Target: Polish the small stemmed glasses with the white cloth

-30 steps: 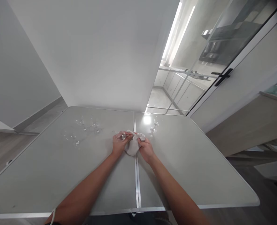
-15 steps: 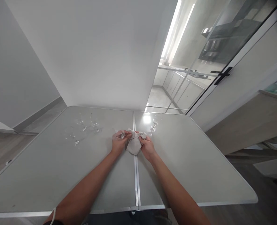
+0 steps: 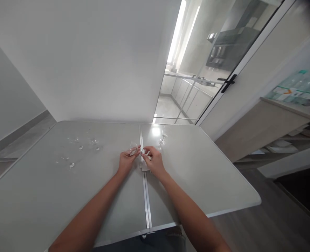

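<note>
My left hand [image 3: 127,161] is closed around a clear stemmed glass [image 3: 133,148], its bowl pointing up and away to the left. Just right of it, my right hand [image 3: 154,160] has its fingers pinched at the stem end of the glass. A pale cloth [image 3: 145,166] shows below the right fingers, bunched and largely covered by that hand. How much of the cloth lies in the fingers is hard to see. Another stemmed glass [image 3: 162,137] stands upright beyond my right hand.
Several clear glasses [image 3: 72,165] stand on the left part of the grey table [image 3: 104,196]. A metal seam [image 3: 146,203] runs down its middle. Behind are a white wall [image 3: 104,63] and a glazed door [image 3: 194,84]. Bottles [image 3: 296,85] sit on a shelf at the right.
The cloth, spread between both hands before, now shows only under the right hand. My right fingers have come closer to the left hand and glass. The view has turned slightly right.
</note>
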The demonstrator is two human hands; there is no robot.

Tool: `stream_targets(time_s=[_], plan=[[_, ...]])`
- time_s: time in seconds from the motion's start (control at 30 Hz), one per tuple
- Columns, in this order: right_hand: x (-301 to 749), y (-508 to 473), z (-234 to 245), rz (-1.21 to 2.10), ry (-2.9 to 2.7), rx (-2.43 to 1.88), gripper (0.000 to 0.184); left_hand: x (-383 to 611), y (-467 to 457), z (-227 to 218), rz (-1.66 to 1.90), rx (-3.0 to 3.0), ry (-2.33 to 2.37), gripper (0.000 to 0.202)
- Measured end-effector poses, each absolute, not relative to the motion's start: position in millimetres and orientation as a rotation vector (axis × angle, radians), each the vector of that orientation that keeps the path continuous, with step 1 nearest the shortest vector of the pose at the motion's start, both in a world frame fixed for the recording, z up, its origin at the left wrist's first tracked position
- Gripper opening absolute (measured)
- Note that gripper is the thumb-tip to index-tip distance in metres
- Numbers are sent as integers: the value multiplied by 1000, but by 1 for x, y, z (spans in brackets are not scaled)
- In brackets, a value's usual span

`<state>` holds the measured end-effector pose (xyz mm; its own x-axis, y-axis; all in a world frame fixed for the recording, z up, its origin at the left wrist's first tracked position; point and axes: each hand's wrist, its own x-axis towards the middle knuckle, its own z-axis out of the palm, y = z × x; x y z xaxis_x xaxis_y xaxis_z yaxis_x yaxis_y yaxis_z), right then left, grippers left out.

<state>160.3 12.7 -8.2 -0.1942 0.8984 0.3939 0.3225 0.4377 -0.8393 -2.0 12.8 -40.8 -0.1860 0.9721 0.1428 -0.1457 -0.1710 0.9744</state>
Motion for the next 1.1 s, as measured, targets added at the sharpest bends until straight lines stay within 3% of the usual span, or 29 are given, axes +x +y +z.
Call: stream_targets(time_s=[0.2,0.3,0.47,0.53,0.77,1.1], plan=[[154,12,-21,407,-2031,-1325,16,1,11,-41,1424,1287,965,34],[163,14,-19,293,-2036,-1349,17,0,11,-40,1432,1358,918,45],[223,35,-4,55,-1405,-1420,28,-4,14,-40,1508,1443,1043,33],[260,51,-1,-27,-1190,-1570,36,-4,14,-40,1489,1462,1082,38],[349,107,-25,343,-1361,-1880,26,-1,13,-37,1441,1384,1067,46],[353,153,-47,384,-1497,-1929,22,-1,11,-35,1407,1309,1063,45]])
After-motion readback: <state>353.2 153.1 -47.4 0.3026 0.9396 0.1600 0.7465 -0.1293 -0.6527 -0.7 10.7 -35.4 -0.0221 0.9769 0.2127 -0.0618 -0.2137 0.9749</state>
